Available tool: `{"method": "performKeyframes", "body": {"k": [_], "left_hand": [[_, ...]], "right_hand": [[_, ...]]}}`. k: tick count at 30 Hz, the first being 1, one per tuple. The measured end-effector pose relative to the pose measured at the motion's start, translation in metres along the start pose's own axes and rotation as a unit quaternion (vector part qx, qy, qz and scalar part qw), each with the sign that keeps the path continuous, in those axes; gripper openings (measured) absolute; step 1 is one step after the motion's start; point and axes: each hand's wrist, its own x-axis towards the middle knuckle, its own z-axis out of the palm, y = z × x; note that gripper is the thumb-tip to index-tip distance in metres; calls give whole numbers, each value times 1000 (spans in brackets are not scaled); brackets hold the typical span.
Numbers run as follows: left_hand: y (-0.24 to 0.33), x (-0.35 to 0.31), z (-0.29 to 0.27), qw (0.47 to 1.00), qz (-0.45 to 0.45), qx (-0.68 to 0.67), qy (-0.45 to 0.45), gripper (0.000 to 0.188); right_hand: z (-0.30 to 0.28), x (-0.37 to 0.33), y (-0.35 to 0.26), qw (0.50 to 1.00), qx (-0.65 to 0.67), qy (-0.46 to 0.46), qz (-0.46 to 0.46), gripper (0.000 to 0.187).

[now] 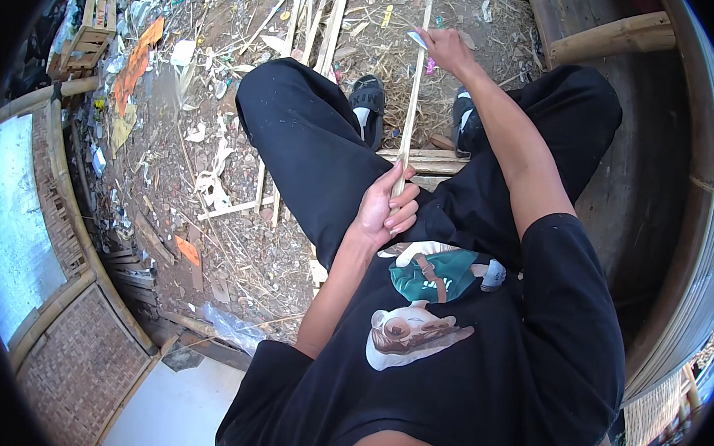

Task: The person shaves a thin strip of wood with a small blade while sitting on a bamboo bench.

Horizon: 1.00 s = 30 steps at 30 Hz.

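Note:
My left hand [384, 207] is closed around the near end of a long, thin bamboo strip [414, 104], close to my lap. The strip runs away from me between my knees, past the top edge of the view. Further out, my right hand [449, 50] is closed on a knife [418, 39]. Only its pale blade shows, lying against the strip; the fingers hide the handle.
More split bamboo strips [334, 25] lie on the littered ground at the far left of my feet. A wooden crate [91, 23] stands at the far left. Bamboo-framed woven panels [82, 366] are on the left; a bamboo pole [614, 37] crosses at the right.

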Motion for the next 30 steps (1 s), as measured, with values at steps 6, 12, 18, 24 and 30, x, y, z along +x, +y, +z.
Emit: {"method": "performKeyframes", "body": {"k": [6, 12, 18, 24, 30], "left_hand": [[0, 1, -1, 1000, 2, 0, 0, 28], [1, -2, -4, 1000, 0, -17, -19, 29], [1, -2, -2, 999, -9, -21, -24, 30], [4, -3, -6, 999, -8, -32, -28, 30], [3, 0, -5, 1000, 0, -17, -24, 30]], "right_hand": [[1, -4, 5, 998, 29, -47, 43, 61], [-8, -22, -9, 990, 92, -89, 64, 62], [-4, -28, 5, 989, 120, -72, 49, 61], [0, -36, -7, 989, 86, -113, -38, 60], [-21, -20, 4, 996, 89, -18, 10, 35]]}}
